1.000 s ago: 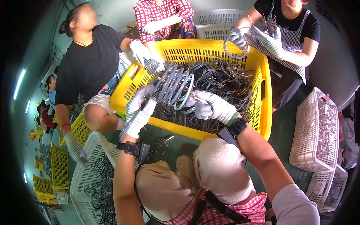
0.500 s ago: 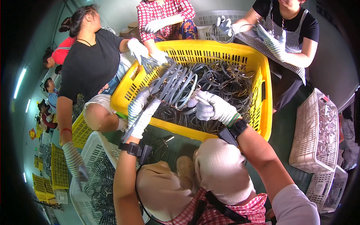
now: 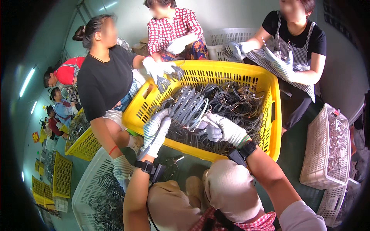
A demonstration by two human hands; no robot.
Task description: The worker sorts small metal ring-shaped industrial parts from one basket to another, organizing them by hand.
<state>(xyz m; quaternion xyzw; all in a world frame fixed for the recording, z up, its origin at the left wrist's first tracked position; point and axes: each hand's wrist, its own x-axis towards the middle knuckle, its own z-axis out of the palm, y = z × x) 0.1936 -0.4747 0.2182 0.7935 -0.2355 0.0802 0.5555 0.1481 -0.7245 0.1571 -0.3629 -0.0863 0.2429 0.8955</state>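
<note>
Though illegible the red wall sign [image 3: 36, 137], left hand [image 3: 156, 131] tight on grey coils [image 3: 188, 106], right hand [image 3: 226, 130] clenched alongside.

Brightly lit room; tube lights [image 3: 27, 82] glare at far left. Pale cloth [image 3: 233, 188] on near right knee almost washed out. Grey cables [image 3: 231, 98] look shadowed, maybe slightly soft. Fisheye bends edges; black vignette at rim.

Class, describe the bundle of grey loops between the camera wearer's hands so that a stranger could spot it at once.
Find the big yellow basket in the middle of the view. Over its left half, look between the wearer's gloved left hand and right hand. The bundle of grey loops there is spread in a near-parallel row, unlike the tangled loops in the basket.
</note>
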